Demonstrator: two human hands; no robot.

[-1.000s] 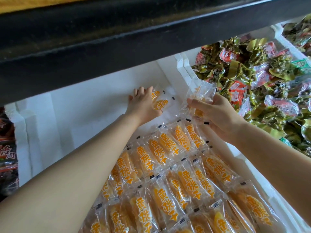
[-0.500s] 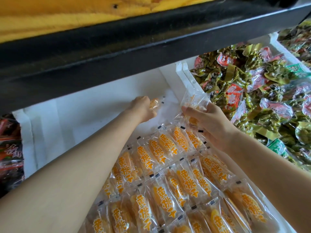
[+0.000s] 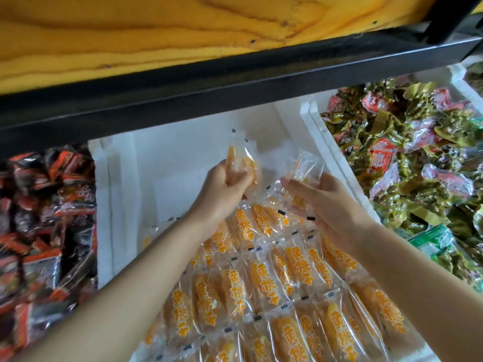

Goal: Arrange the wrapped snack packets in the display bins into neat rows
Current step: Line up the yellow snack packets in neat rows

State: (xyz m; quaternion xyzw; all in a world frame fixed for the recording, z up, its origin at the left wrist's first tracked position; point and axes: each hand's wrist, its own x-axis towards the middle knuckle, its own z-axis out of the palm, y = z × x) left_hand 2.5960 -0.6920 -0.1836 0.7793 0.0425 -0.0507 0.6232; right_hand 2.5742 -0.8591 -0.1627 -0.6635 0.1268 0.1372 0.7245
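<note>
Gripping one clear peach packet [image 3: 241, 163] in the left hand [image 3: 222, 189], fingers curled round its lower half, raised over the white foam bin [image 3: 117, 192] toward 12 o'clock. Pinching a second packet [image 3: 304, 165] in the right hand [image 3: 326, 202], just at 3 o'clock of the first. Below, from 6 o'clock up to the wrists, overlapping rows of packets [image 3: 261, 283]. Probably light, crinkly and slick, soft fruit inside: best taken across the middle, thumb against fingers, without squeezing.
</note>
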